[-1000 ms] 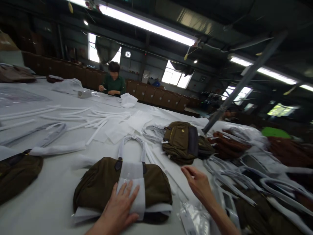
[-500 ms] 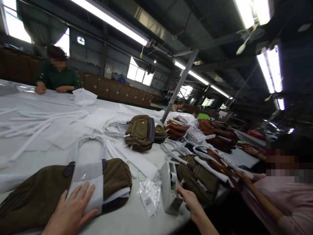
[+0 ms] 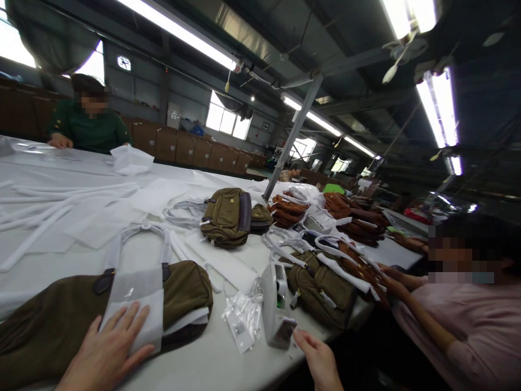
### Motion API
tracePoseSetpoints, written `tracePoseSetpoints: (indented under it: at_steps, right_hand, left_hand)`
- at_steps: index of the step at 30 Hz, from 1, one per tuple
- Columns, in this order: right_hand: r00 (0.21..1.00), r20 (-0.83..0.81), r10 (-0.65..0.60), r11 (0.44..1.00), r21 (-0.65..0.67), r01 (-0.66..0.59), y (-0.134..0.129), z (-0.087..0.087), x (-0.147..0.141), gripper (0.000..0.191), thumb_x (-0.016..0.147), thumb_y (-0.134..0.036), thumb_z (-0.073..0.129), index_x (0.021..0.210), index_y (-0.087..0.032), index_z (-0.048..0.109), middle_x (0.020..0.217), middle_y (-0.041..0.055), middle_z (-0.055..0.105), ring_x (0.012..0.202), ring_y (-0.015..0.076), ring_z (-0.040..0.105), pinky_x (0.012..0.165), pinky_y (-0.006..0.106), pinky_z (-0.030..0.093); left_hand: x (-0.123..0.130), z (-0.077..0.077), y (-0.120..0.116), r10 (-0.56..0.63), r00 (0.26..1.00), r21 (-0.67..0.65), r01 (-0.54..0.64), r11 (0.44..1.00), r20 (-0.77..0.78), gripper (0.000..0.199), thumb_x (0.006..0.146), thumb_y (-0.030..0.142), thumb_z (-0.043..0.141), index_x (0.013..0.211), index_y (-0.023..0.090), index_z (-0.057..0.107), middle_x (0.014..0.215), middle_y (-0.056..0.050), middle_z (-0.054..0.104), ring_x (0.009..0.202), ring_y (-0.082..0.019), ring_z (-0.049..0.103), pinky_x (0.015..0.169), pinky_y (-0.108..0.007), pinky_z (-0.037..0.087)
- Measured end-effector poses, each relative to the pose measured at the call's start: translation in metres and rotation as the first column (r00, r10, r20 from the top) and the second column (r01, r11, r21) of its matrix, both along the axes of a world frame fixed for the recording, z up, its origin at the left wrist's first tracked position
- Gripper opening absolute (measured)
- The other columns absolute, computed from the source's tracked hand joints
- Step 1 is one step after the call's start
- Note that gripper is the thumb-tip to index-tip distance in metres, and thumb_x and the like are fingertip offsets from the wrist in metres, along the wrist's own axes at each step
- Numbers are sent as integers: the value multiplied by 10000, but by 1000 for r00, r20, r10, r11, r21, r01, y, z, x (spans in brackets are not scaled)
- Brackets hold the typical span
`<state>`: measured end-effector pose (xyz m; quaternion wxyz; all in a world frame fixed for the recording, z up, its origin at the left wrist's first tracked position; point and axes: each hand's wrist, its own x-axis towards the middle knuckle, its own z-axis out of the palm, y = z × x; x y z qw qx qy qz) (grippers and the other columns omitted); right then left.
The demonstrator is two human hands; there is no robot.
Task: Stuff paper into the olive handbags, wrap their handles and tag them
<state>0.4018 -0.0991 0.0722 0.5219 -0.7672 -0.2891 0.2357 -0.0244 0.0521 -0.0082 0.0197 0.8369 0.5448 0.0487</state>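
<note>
Olive bag (image 3: 52, 304) lying far L on tbl (image 3: 211, 361) | L hand (image 3: 110, 345) pressed flat on its wht wrap (image 3: 136, 296), fingers bit apart | clr packets (image 3: 244, 317) next | tape disp. (image 3: 272, 312) just beside 'em | R hand (image 3: 317, 355) nr disp. front, fingertips tog., can't tell if gripping anything

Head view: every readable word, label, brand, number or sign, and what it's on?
No text is legible.
Card by the clear plastic: barcode-like print, too small to read.
Upright olive bag: small gold mark, too small to read.
Wall clock: numerals too small to read.
Brown boxes: pale patches, maybe labels, too small to read.
Tape dispenser: no lettering I can make out.
</note>
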Motion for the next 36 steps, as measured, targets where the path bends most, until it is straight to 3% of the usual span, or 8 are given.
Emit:
tracePoseSetpoints:
  at_steps: [4,9,12,15,20,25,31,36]
  right_hand:
    - [980,-187,-70,998,-11,69,0,-28,-11,553,442,-655,740,659,-149,690,563,31,641,523,169,575,491,265,434]
    - [992,-98,-83,996,-30,81,-2,-47,-8,594,388,-712,712,590,-158,643,458,6,558,429,145,487,433,265,381]
    - [1000,3,31,998,-52,-31,-12,-43,-15,573,503,-730,668,634,-173,639,490,0,553,465,156,501,466,271,402]
    - [944,161,290,957,-70,-282,-8,-16,-36,463,714,-646,601,744,-188,656,590,0,577,574,163,539,544,256,428]
    - [627,370,686,717,-197,-668,49,45,-83,337,862,-495,530,765,-197,656,700,13,625,675,159,557,639,245,429]
    - [162,434,886,333,-353,-874,145,77,-137,234,899,-341,514,791,-196,662,724,5,645,681,135,562,648,224,410]
    - [-457,369,810,-85,-696,-713,254,90,-219,152,848,-255,560,889,-224,704,857,8,702,763,142,603,674,216,408]
    - [-642,219,735,-173,-854,-490,305,64,-269,165,786,-234,615,920,-244,710,874,-3,731,759,153,623,657,230,395]
  left_hand:
    - [0,3,-1,-6,1000,0,6,1000,-12,666,838,570,417,1403,216,404,1477,-110,398,1354,-348,332,1074,-597,194]
    - [-1,1,-1,-7,1000,31,7,1000,10,649,835,562,436,1392,230,420,1463,-114,419,1341,-353,353,1059,-609,209]
    - [-1,0,0,-11,999,43,9,999,42,640,830,559,456,1387,245,428,1454,-118,434,1333,-355,361,1057,-613,210]
    - [0,2,-1,-8,998,48,5,999,64,634,830,553,468,1386,250,431,1452,-133,433,1328,-361,367,1054,-619,207]
    - [1,16,-2,21,993,3,-21,1000,114,626,823,558,495,1384,289,430,1451,-142,433,1330,-357,368,1060,-619,202]
    - [2,35,0,40,987,-88,-26,996,159,690,767,517,605,1398,357,378,1476,-154,391,1346,-363,351,1069,-634,191]
    - [1,45,7,64,979,-176,-30,984,192,773,719,514,678,1404,376,348,1498,-189,333,1370,-387,301,1073,-669,155]
    - [1,48,14,61,979,-255,-9,967,194,805,712,503,707,1413,355,339,1503,-231,279,1384,-404,255,1072,-687,140]
